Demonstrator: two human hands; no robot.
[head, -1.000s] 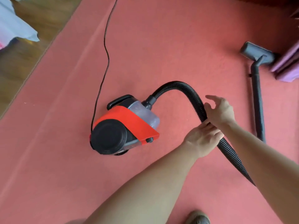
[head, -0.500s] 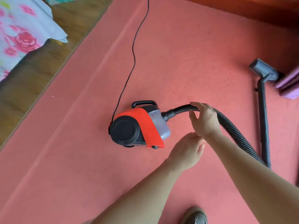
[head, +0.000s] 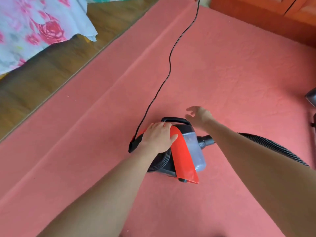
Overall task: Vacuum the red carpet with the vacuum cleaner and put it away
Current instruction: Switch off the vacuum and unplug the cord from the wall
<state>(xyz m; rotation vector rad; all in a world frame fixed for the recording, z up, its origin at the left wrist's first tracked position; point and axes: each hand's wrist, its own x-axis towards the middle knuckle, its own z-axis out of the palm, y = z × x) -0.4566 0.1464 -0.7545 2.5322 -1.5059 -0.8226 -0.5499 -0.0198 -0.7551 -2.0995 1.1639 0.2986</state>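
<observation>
- Now your left hand (head: 158,136) lies flat on top of the vacuum cleaner (head: 184,156), fingers straight and a little spread over the red and black casing, thumb pointing toward the clear dust bin (head: 195,149); it rests there and grips nothing.
- Your right hand (head: 200,117) hovers just beyond the black carry handle (head: 172,119), fingers spread apart and holding nothing. It is blurred, so you cannot tell whether a fingertip touches the handle.
- You see the vacuum cleaner sitting on the red carpet (head: 222,65), near the middle of the view, with its round black end under your left forearm.
- Its ribbed black hose (head: 273,147) leaves the front beside the dust bin, passes under your right forearm and runs off to the right across the carpet.
- Its thin black cord (head: 169,65) comes from the rear end by your left wrist and snakes up over the carpet to the top edge.
- At the right edge a dark grey floor nozzle (head: 312,98) is only partly in view.
- To your left the carpet ends at a wooden floor (head: 42,79), and a floral cloth (head: 34,28) hangs over it in the top left corner.
- Orange-brown wooden furniture (head: 256,14) borders the carpet at the top right.
</observation>
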